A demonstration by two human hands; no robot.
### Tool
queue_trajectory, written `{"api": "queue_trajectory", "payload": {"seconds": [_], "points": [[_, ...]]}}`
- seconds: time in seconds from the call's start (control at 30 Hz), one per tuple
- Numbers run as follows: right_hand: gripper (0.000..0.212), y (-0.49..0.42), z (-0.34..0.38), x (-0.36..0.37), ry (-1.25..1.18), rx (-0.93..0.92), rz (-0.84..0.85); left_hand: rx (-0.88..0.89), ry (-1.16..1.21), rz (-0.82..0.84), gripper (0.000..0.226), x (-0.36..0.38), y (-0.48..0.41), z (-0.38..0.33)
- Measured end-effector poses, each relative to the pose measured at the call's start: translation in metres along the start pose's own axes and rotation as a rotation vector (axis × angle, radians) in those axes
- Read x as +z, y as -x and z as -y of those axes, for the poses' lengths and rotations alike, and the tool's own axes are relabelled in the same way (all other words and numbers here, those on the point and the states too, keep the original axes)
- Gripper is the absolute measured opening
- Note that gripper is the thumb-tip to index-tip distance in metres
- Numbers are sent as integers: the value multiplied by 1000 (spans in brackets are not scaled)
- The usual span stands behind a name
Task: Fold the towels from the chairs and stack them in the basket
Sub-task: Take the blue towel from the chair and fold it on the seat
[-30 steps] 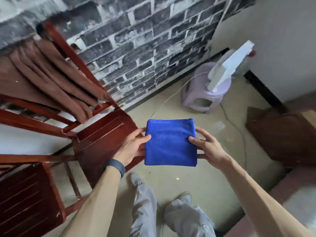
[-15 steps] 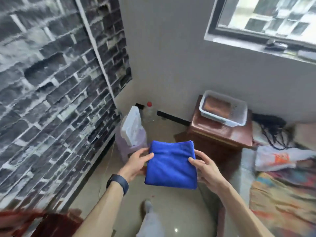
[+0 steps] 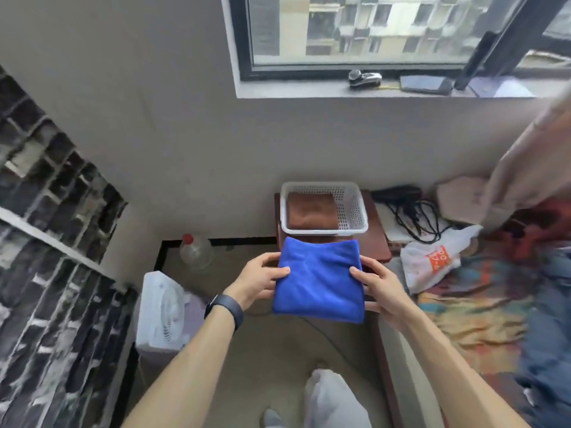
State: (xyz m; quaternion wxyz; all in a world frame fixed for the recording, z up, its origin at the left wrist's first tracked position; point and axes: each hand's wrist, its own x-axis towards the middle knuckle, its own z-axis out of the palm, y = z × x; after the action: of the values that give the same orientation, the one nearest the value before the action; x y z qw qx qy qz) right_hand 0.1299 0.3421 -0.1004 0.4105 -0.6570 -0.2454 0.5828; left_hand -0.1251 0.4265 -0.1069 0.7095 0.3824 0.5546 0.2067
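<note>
A folded blue towel [image 3: 318,279] hangs in the air between my two hands, just in front of the basket. My left hand [image 3: 258,281] grips its left edge, thumb on top. My right hand [image 3: 378,284] grips its right edge the same way. The white perforated basket [image 3: 355,208] stands on a small red-brown wooden stand [image 3: 378,242] under the window. A folded brown towel [image 3: 312,211] lies flat in the basket's left part.
A white fan [image 3: 163,307] on a lilac stool and a clear bottle with a red cap [image 3: 194,250] stand on the floor to the left. A white plastic bag [image 3: 432,261], black cables [image 3: 414,211] and a colourful blanket [image 3: 482,304] lie to the right.
My view has swung from the chairs to the window corner. The basket has come closer and now sits right behind the blue towel, which both hands still hold.
</note>
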Motion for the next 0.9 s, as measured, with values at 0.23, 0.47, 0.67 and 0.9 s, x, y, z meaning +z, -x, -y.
{"api": "queue_trajectory", "payload": {"seconds": [0.23,0.47,0.67,0.9], "points": [[27,-123,44,-23,-18,41,-28,-48,-49,-37,35,19,-117,-48],[24,-271,74,-29,3,162,-12,-168,-54,-214,39,24,-236,-83],[28,-367,71,-28,25,260,30,-227,-58,-317,35,18,-319,-91],[29,-422,54,-22,51,343,25,-281,-258,-354,38,8,-376,-78]]}}
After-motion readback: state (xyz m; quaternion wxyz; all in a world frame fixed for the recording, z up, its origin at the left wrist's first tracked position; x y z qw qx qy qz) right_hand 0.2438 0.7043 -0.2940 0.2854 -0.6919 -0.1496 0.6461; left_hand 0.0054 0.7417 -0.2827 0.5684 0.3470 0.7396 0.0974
